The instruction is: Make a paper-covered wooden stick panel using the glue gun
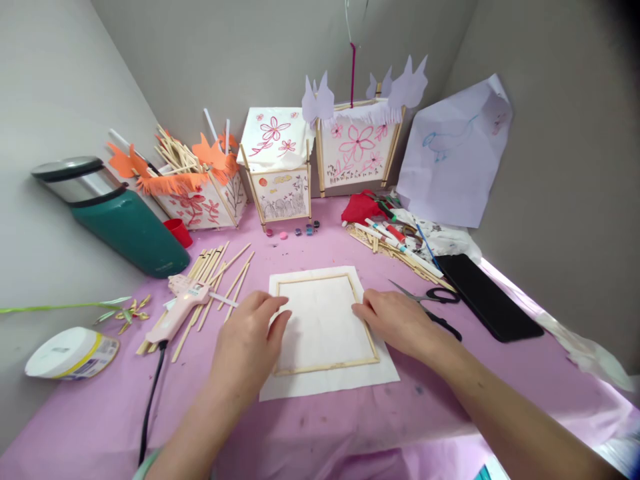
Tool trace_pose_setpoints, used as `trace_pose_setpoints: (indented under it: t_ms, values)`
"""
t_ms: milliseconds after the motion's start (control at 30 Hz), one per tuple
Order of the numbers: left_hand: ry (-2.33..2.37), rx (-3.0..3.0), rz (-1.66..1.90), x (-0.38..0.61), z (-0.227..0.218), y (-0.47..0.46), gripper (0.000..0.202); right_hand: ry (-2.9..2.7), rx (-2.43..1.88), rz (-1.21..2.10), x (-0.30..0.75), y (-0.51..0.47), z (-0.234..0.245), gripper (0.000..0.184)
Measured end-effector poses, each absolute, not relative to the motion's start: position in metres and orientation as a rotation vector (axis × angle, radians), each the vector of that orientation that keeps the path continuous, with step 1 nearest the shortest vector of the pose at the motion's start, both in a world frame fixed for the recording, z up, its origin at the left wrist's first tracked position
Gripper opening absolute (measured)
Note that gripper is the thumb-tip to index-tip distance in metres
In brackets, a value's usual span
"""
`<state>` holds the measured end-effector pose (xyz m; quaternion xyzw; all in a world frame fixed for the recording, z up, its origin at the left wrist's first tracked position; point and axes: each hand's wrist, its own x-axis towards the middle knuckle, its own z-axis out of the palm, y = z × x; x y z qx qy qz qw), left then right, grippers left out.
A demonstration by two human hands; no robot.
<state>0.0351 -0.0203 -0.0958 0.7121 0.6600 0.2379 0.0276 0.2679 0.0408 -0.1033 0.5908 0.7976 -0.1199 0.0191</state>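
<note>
Currently has square pale wooden-stick frame point(327, 366) on square white paper point(320, 323), mid lilac-covered worktop point(345, 423). Spreads grip of left hand point(247, 340) slightly at frame's left; rests right hand point(395, 317) on its right side, cannot tell whether pinching. Has black-handled metal scissors point(424, 298) crowding right hand, flat black phone point(493, 300) beyond, pale-pink plastic glue gun point(179, 313) leftward.

A desk point(320, 417) draped in purple cloth has a narrow bare strip along its front edge, before a white paper sheet point(280, 389) carrying a square frame of pale wooden sticks point(327, 366). Another open band behind the sheet ends at white, flower-drawn paper lanterns point(287, 197) near the back edge. Toward the left edge, a pale pink glue gun point(183, 310) lies in the way, its black cord point(153, 393) crossing to the front edge. Rightward, black-handled scissors point(429, 296) and a flat black phone point(487, 297) obstruct; bare cloth lies toward the front right corner.
</note>
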Motion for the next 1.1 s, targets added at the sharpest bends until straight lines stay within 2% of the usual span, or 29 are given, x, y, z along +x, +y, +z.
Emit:
trace_pose_setpoints:
  t_ms: [133,333,633,1100]
  values:
    - [1.865,2.302,0.570,0.056,-0.082,0.034,0.019,2.456,1.879,-0.314,0.263,0.043,-0.107,0.036]
    - [1.757,2.345,0.362,0.083,-0.104,0.094,0.025,2.423,1.846,-0.289,0.262,0.045,-0.106,0.036]
    - [1.736,2.352,0.341,0.095,-0.116,0.101,0.024,2.450,1.728,-0.303,0.259,0.048,-0.103,0.031]
    - [1.720,2.332,0.367,0.096,-0.119,0.103,0.022,2.564,1.686,-0.021,0.259,0.045,-0.126,0.020]
